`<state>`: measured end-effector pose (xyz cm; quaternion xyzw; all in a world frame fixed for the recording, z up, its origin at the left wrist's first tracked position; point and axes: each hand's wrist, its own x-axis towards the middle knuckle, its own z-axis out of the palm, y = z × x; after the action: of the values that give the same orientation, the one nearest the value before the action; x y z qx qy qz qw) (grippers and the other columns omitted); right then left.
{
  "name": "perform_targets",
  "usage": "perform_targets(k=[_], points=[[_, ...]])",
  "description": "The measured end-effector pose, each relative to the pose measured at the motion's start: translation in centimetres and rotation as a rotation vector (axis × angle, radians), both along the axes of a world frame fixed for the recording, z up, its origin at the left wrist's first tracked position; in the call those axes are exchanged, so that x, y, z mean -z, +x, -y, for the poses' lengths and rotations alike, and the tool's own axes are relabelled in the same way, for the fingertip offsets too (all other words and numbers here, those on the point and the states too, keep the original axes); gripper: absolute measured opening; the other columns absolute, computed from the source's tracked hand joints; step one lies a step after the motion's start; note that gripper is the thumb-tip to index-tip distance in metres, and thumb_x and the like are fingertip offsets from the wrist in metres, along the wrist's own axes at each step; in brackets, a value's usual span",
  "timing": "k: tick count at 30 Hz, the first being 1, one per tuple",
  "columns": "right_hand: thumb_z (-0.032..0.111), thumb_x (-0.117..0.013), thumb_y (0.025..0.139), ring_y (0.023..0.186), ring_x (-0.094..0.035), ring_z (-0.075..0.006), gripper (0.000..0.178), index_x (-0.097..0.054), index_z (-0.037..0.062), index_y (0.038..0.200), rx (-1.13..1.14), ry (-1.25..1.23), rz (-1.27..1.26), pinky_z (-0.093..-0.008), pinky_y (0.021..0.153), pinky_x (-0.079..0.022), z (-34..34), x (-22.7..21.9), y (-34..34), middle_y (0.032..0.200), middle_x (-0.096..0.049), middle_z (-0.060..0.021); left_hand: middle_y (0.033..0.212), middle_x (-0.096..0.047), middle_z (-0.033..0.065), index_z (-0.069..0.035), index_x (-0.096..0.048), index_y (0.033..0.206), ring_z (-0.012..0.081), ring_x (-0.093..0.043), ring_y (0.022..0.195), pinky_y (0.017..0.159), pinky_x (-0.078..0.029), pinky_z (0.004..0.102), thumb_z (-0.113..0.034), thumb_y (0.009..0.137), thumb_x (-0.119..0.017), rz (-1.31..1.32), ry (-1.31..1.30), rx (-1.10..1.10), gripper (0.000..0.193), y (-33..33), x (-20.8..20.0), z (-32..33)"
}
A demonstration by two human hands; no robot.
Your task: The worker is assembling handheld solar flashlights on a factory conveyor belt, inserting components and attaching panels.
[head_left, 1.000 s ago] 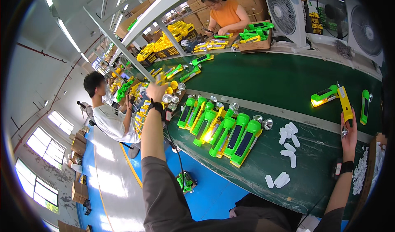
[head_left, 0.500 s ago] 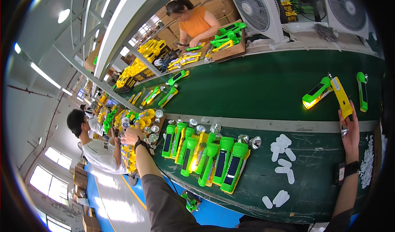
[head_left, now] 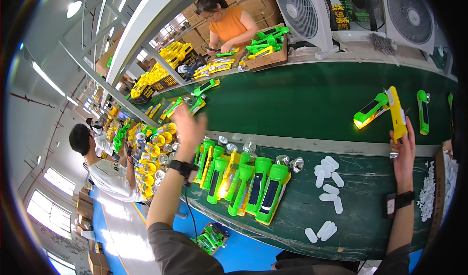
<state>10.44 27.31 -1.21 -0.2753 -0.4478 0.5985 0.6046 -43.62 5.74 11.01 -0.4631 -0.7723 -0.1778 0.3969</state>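
Note:
My right hand [head_left: 403,151] grips the lower end of a yellow flashlight body [head_left: 397,113] tilted over the belt's near edge. A small silver reflector [head_left: 394,155] shows beside its fingers. Just left of that body lies a green-and-yellow flashlight [head_left: 371,110], its side lamp glowing; another green one [head_left: 423,112] lies to the right. My left hand [head_left: 189,131], a little blurred, is raised with fingers spread and nothing visible in it. Behind its fingers, green flashlights [head_left: 197,105] lie on the belt. Below it, a row of green-and-yellow flashlights [head_left: 248,187] stands on the worktable, one lit.
White oval pieces [head_left: 329,189] lie scattered on the green worktable [head_left: 292,226]. Silver reflectors [head_left: 296,165] sit behind the flashlight row. A green conveyor belt [head_left: 292,104] runs across. Co-workers [head_left: 111,175] stand at left and another person [head_left: 229,24] works opposite, near white fans [head_left: 297,9].
My left hand has moved up and right from the yellow parts at left to over the belt's near edge, its fingers now spread. The right hand still holds the yellow body, shifted slightly left.

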Motion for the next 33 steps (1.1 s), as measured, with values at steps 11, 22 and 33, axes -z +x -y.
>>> perform_targets(k=[11, 22, 33], points=[[0.001, -0.073, 0.065, 0.097, -0.058, -0.0303, 0.060, -0.053, 0.0049, 0.121, 0.124, 0.886, 0.581, -0.0351, 0.076, -0.050, 10.5, -6.4, -9.0, 0.122, -0.055, -0.0173, 0.124, -0.041, 0.0196, 0.005, -0.008, 0.138, 0.0263, -0.051, 0.113, 0.088, -0.048, 0.0339, -0.019, 0.094, -0.053, 1.735, -0.118, 1.090, 0.067, 33.4, 0.9, -3.8], [0.007, -0.075, 0.069, 0.116, -0.051, -0.0277, 0.064, -0.046, 0.0066, 0.126, -0.284, 0.645, 0.388, -0.0360, 0.090, -0.046, 11.5, -3.8, -12.0, 0.133, -0.044, -0.0159, 0.121, -0.053, 0.0146, 0.006, -0.042, 0.127, 0.0228, -0.053, 0.112, 0.096, -0.045, 0.0347, -0.010, 0.093, -0.048, 2.131, 0.257, 0.692, 0.038, 25.2, 3.0, 0.7], [0.024, -0.055, 0.093, 0.103, -0.053, -0.0129, 0.035, -0.050, 0.0072, 0.124, 0.128, 0.069, 0.359, -0.0251, 0.085, -0.041, 0.9, 2.8, -2.8, 0.122, -0.053, -0.0044, 0.116, -0.053, 0.0205, 0.013, -0.030, 0.133, 0.0243, -0.062, 0.092, 0.075, -0.056, 0.0307, -0.009, 0.089, -0.060, 1.187, 0.881, 0.280, 0.058, -8.4, -0.8, 10.6]])
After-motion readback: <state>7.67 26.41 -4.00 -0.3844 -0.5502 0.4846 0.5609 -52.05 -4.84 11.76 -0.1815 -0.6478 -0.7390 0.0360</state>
